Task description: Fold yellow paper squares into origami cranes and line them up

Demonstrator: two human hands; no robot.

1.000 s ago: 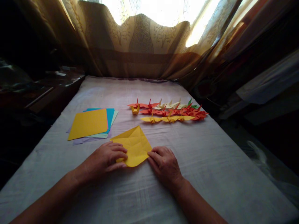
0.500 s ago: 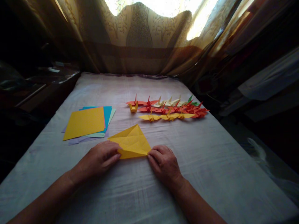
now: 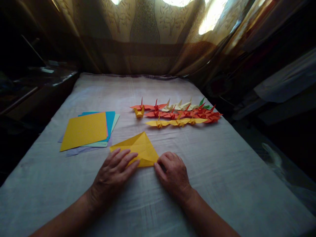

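Midway between the left and right edges of the wrinkled white cloth (image 3: pixel 212 197), a creased yellow origami sheet (image 3: pixel 146 150) lies partly folded along its near side. The left hand (image 3: pixel 116 169) spreads flat over its left part, fingers parted; the right hand (image 3: pixel 174 171) pinches the right corner between thumb and curled fingers. Sharp-winged paper cranes (image 3: pixel 172 116) stand toward the right edge.

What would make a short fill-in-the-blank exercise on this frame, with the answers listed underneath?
1. The left hand rests on a creased ____ origami sheet.
2. The right hand pinches the sheet's ____ (left or right) corner.
3. The paper stack lies to the ____ of the red origami cranes.
4. The farthest row ends at right in a ____ piece of folded paper.

Missing words: yellow; right; left; green.
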